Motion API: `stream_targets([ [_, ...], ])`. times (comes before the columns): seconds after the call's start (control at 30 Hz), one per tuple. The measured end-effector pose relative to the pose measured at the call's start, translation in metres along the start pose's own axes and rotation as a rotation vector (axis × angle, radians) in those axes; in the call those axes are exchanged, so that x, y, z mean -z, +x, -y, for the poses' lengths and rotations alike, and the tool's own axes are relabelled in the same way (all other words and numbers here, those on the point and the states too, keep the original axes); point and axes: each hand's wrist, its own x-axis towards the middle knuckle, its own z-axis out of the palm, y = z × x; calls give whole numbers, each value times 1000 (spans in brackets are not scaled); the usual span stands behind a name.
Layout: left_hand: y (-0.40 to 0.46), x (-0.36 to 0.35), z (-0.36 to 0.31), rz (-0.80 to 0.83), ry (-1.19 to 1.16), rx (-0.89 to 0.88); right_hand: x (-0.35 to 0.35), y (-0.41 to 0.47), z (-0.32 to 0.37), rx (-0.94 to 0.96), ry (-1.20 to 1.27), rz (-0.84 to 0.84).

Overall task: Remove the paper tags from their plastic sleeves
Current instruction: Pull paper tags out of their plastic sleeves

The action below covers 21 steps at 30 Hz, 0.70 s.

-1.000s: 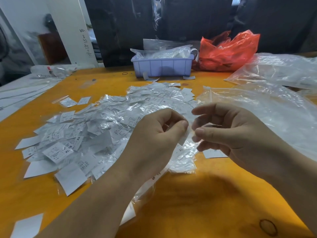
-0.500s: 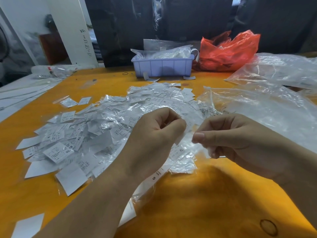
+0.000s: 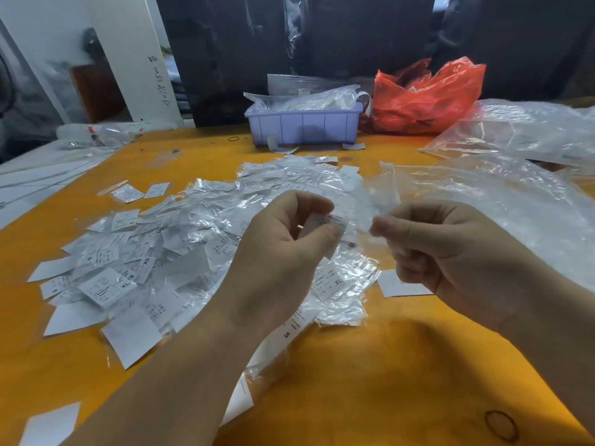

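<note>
left hand [image 3: 283, 249] pinching paper tag [image 3: 333, 222] | right hand [image 3: 450, 252] pinching clear sleeve [image 3: 378, 207], both above desk [image 3: 370, 365] centre | handling: featherlight, slippery, floppy film; gripping opposite ends is looking best

Orange table [image 3: 370, 375] fills the lower frame. At top centre sits a lilac plastic bin [image 3: 304, 125] stuffed with clear film; just right of it, a crumpled red plastic bag [image 3: 428, 98]. Large clear bags [image 3: 521, 136] sprawl at right. A white board [image 3: 106, 56] leans upper left.
</note>
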Motion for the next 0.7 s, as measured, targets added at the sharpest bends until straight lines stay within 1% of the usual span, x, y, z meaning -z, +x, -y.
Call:
stream_targets([
  [0.1,-1,-2,-1,56,4,-2,-1,1,0,4,103,-53],
  [0.27,-3,-4,-2,140,12,41,-2,2,0,11,162,-107],
  [0.47,-5,-7,-6,260,-5,10,-3,2,-3,28,168,-127],
  [0.7,-5,-10,-7,310,3,14,-3,3,-6,63,131,-152],
])
